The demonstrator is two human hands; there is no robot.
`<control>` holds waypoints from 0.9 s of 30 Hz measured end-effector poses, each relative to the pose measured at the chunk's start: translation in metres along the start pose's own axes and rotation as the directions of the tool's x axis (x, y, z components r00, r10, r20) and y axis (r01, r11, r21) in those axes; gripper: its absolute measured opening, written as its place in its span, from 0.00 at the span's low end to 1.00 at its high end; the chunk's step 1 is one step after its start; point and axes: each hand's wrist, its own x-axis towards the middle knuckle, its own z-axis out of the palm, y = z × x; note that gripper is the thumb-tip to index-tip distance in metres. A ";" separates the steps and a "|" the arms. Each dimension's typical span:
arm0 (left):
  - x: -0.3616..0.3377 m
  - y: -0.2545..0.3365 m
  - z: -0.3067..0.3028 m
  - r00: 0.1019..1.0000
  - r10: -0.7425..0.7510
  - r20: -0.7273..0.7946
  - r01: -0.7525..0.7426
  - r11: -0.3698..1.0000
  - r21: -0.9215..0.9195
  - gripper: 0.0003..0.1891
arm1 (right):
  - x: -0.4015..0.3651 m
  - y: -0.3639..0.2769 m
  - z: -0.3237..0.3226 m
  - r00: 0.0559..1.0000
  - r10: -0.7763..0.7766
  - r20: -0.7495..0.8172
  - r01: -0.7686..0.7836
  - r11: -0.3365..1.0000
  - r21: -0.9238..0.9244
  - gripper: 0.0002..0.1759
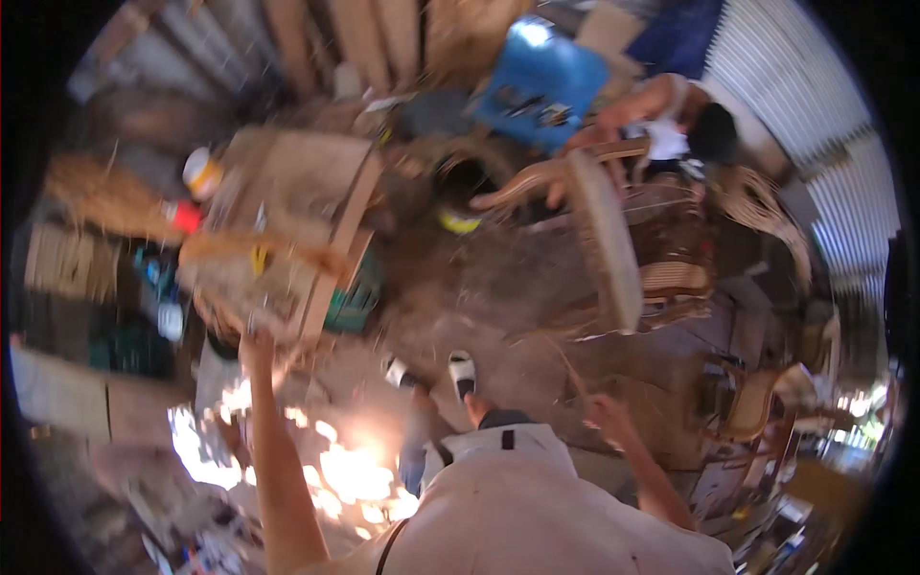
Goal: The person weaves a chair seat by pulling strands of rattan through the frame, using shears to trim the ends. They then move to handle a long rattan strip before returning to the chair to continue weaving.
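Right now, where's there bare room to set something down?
The floor ahead of your feet looks bare between the table and the chair. The table's far end seems open too. It's crowded at its near end, around your left hand and the wood, and rightward, among other chairs. Glare hides the floor leftward.

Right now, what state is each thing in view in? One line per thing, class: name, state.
Left hand: at the table's near edge, grip too blurred to tell
Right hand: closed on a thin strip
Table: bearing curved wood
Sandals: worn
Blue tray: bearing small items
Co-worker: bent forward
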 end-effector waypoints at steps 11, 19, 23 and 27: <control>-0.257 0.299 -0.080 0.558 0.409 0.722 0.529 0.495 -0.689 0.12 | -0.002 -0.271 0.177 0.862 -0.505 -0.039 0.123 0.134 0.983 0.04; -0.277 0.115 -0.180 0.699 0.188 0.690 0.340 0.761 -0.552 0.11 | 0.084 -0.187 0.050 0.889 -0.356 -0.287 0.456 0.730 0.509 0.09; -0.324 0.119 -0.168 0.834 0.182 0.521 0.136 0.847 -0.513 0.13 | 0.041 -0.151 0.076 0.911 -0.410 0.041 0.237 0.440 -0.866 0.21; -0.329 0.173 -0.160 0.825 0.337 0.453 -0.055 0.846 -0.530 0.18 | -0.034 -0.213 0.177 0.181 -0.845 0.503 0.981 0.118 -0.154 0.19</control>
